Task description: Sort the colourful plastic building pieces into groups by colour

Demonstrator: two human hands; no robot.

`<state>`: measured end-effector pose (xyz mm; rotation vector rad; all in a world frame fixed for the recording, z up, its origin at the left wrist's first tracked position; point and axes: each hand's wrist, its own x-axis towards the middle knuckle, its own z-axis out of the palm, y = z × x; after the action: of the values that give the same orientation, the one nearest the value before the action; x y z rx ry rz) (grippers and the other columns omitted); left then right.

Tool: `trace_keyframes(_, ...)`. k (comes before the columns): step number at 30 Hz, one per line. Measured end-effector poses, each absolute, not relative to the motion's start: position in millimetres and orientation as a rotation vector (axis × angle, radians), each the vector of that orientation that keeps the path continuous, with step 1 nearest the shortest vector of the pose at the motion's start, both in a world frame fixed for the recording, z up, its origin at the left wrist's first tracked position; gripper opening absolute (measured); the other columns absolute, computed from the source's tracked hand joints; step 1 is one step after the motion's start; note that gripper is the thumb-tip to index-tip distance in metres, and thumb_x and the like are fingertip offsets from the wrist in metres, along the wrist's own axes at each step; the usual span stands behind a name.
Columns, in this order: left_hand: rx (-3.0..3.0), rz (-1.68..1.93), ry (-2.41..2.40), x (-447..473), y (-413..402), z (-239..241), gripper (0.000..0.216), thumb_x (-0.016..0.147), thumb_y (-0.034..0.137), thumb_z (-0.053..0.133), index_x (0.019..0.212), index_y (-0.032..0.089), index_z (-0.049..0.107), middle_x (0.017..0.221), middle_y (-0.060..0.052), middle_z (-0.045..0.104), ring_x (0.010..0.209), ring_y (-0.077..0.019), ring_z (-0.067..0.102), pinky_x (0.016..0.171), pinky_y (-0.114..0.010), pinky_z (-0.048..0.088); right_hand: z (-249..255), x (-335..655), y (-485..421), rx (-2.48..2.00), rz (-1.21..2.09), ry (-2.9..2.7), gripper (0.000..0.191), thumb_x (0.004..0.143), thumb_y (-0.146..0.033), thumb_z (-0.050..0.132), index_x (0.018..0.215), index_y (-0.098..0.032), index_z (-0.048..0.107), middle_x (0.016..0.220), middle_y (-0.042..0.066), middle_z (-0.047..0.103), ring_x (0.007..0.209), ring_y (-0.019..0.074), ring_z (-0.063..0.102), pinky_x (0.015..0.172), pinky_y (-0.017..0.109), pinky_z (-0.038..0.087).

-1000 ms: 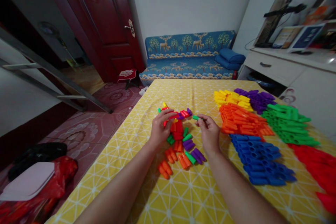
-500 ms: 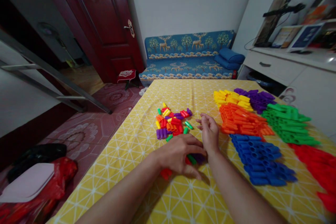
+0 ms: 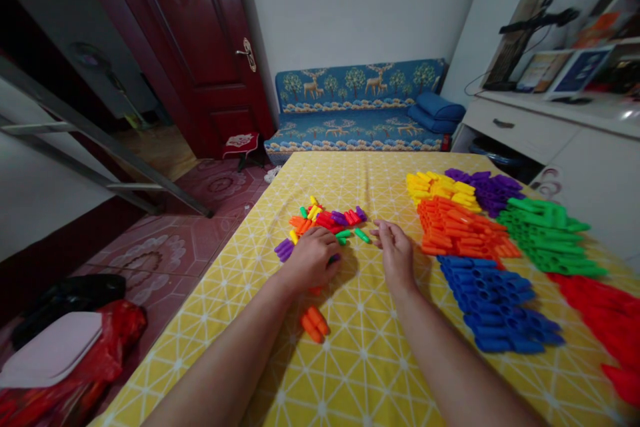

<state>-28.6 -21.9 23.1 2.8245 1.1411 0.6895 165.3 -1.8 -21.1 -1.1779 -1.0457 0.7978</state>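
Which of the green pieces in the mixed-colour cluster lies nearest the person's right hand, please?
The green piece just left of the right hand, at the edge of the cluster; its other green pieces lie farther left.

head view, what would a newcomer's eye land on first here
Probably the bright single-colour piles along the right of the yellow tablecloth. Next, the mixed-colour cluster near the middle, with the left hand at its near edge. Beyond the tablecloth, the blue deer-patterned sofa also stands out.
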Motion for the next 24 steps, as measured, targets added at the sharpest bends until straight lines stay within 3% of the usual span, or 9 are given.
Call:
trace_keyframes(2,2.81,0.769,1.226,-32,-18,22,0.016,0.084,0.028,0.062,0.071,0.02,0.067,0.08,-0.007,0.067,0.084,-0.0224,0.06,0.082,-0.038,0.046,-22,164,-1,-1.182,0.776,-1.085,0.044,0.086,-0.058,0.051,0.098,-0.019,0.064,0.102,0.011,0.067,0.091,0.0223,0.065,0.075,0.033,0.052)
trace_keyframes(4,2.76,0.942,1.302,-33,-13,21,0.02,0.086,0.031,0.06,0.073,0.02,0.068,0.09,-0.009,0.068,0.089,-0.0226,0.061,0.084,-0.038,0.047,-23,164,1,-1.187,0.737,-1.127,0.042,0.089,-0.056,0.048,0.099,-0.018,0.065,0.103,0.011,0.067,0.092,0.022,0.065,0.08,0.035,0.051)
trace_keyframes(6,2.691,1.082,1.402,-33,-8,19,0.017,0.087,0.032,0.059,0.093,0.021,0.071,0.113,-0.011,0.064,0.106,-0.0258,0.058,0.091,-0.041,0.046,-25,163,2,-1.181,0.674,-1.174,0.04,0.091,-0.053,0.047,0.098,-0.017,0.065,0.104,0.011,0.067,0.096,0.0224,0.063,0.085,0.037,0.05)
trace_keyframes(8,2.648,1.056,1.514,-32,-3,17,0.037,0.083,0.032,0.063,0.12,0.022,0.063,0.133,-0.013,0.055,0.122,-0.0309,0.051,0.099,-0.046,0.042,-26,163,4,-1.164,0.601,-1.238,0.038,0.09,-0.05,0.049,0.1,-0.017,0.066,0.109,0.012,0.066,0.104,0.0235,0.06,0.088,0.038,0.049)
trace_keyframes(10,2.638,0.889,1.607,-31,1,15,0.054,0.078,0.032,0.067,0.13,0.023,0.056,0.138,-0.014,0.051,0.125,-0.0339,0.048,0.102,-0.05,0.039,-28,161,6,-1.168,0.53,-1.309,0.038,0.089,-0.046,0.051,0.109,-0.017,0.064,0.119,0.012,0.063,0.112,0.0246,0.057,0.092,0.04,0.048)
trace_keyframes(14,2.579,0.659,1.77,-30,-1,15,0.041,0.077,0.028,0.064,0.117,0.022,0.063,0.124,-0.011,0.059,0.109,-0.0297,0.056,0.095,-0.044,0.044,-27,154,13,-1.325,0.398,-1.492,0.061,0.081,-0.036,0.059,0.137,-0.015,0.048,0.136,0.015,0.054,0.125,0.0269,0.05,0.105,0.045,0.04)
trace_keyframes(17,2.545,0.647,1.865,-31,-7,17,0.029,0.075,0.024,0.063,0.104,0.02,0.065,0.112,-0.01,0.062,0.103,-0.0276,0.058,0.089,-0.04,0.045,-21,145,21,-1.539,0.292,-1.636,0.074,0.076,-0.031,0.065,0.145,-0.017,0.039,0.146,0.015,0.045,0.135,0.0301,0.04,0.11,0.049,0.033)
trace_keyframes(21,2.532,0.69,1.898,-33,-9,16,0.017,0.076,0.026,0.063,0.092,0.021,0.066,0.103,-0.008,0.065,0.097,-0.0252,0.06,0.086,-0.037,0.044,-11,137,33,-1.606,0.285,-1.829,0.046,0.08,-0.023,0.06,0.125,-0.031,0.061,0.139,0.003,0.055,0.132,0.0285,0.043,0.109,0.052,0.032)
trace_keyframes(24,2.47,0.724,1.93,-35,-6,13,0.013,0.08,0.025,0.06,0.091,0.021,0.066,0.095,-0.006,0.068,0.093,-0.0231,0.062,0.084,-0.035,0.044,-12,138,37,-1.413,0.423,-1.931,0.037,0.077,-0.016,0.058,0.109,-0.03,0.069,0.122,0.0,0.066,0.12,0.0239,0.053,0.106,0.045,0.038)
